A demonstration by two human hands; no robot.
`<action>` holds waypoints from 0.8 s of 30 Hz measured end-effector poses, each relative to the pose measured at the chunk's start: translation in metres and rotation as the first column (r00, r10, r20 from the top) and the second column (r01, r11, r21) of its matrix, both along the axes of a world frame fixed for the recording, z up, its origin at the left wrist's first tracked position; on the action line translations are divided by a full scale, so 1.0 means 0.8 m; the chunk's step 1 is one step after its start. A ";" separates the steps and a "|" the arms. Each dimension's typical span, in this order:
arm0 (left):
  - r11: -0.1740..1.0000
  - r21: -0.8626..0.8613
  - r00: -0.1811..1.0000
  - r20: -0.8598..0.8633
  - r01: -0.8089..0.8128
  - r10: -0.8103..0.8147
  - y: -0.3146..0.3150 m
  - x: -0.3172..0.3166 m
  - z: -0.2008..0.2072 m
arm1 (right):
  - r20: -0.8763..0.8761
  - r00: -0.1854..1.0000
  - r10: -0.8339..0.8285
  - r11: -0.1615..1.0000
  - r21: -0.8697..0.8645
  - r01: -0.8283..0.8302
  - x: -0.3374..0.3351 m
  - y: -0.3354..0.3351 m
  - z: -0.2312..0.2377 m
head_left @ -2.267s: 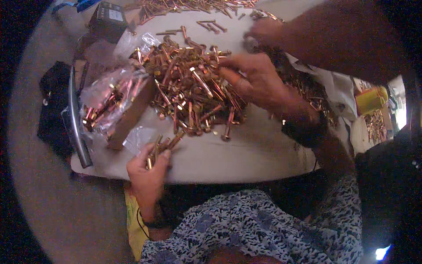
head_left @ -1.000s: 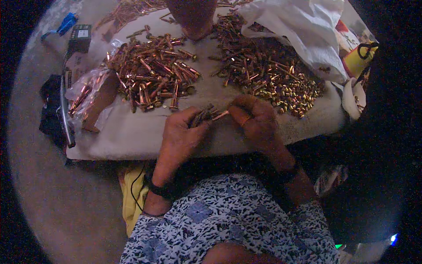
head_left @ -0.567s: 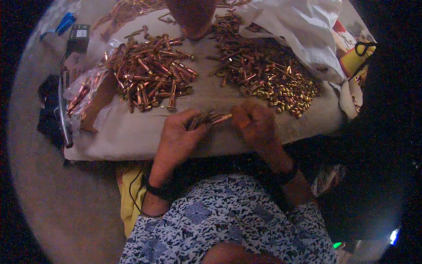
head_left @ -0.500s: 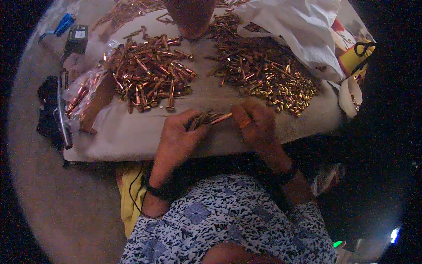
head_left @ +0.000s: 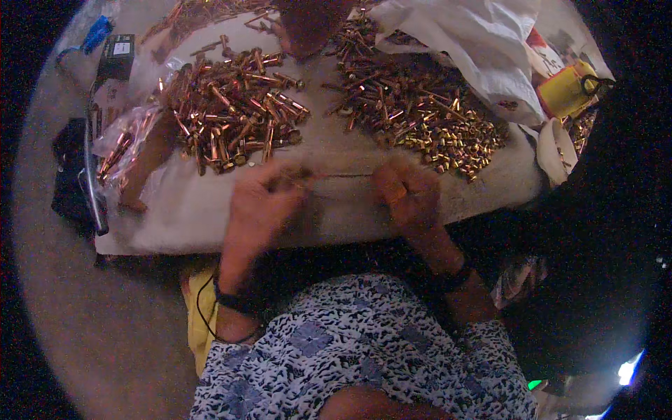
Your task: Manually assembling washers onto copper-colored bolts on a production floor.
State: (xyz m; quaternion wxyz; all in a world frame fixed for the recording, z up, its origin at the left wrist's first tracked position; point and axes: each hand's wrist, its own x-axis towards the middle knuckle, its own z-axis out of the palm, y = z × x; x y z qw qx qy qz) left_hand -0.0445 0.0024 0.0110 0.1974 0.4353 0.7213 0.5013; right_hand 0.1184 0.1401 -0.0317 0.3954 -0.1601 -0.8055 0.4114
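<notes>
My left hand (head_left: pixel 262 196) is over the near part of the table, smeared by motion. Its fingers curl around a blurred brownish bunch of bolts (head_left: pixel 297 178). To the right, my right hand (head_left: pixel 409 192) is closed, thumb and fingers pressed together; whatever they pinch is too small or hidden to make out. A gap separates the two hands. Just beyond my left hand lies a heap of copper-coloured bolts (head_left: pixel 234 108). Beyond my right hand spreads a pile of small golden nut-like pieces (head_left: pixel 455 143), with darker bolts (head_left: pixel 392 91) behind them.
A pale cloth-like surface (head_left: pixel 175 227) covers the table. At left are a clear plastic bag (head_left: pixel 126 143) with bolts and a dark box (head_left: pixel 117 56). A white sack (head_left: pixel 469 42) and a yellow container (head_left: pixel 567 89) stand at right. A dark rounded shape (head_left: pixel 311 24) juts in at the far edge.
My left hand has moved left, away from my right hand, with the bunch of bolts blurring. My right hand has stayed nearly in place. The view has shifted slightly.
</notes>
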 end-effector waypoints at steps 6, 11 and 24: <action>0.798 0.183 0.818 0.140 -0.575 0.557 -0.008 -0.061 0.024 | 0.016 0.970 -0.241 0.935 -0.266 0.236 -0.001 -0.004 -0.001; 0.849 0.104 0.853 0.129 -0.519 0.506 -0.009 -0.043 0.019 | 0.090 0.943 -0.321 0.945 -0.032 0.325 -0.002 -0.001 0.026; 0.931 0.031 0.834 0.456 -0.364 0.311 -0.029 -0.027 0.006 | 0.142 0.990 0.023 0.888 0.451 -0.085 -0.067 -0.021 0.030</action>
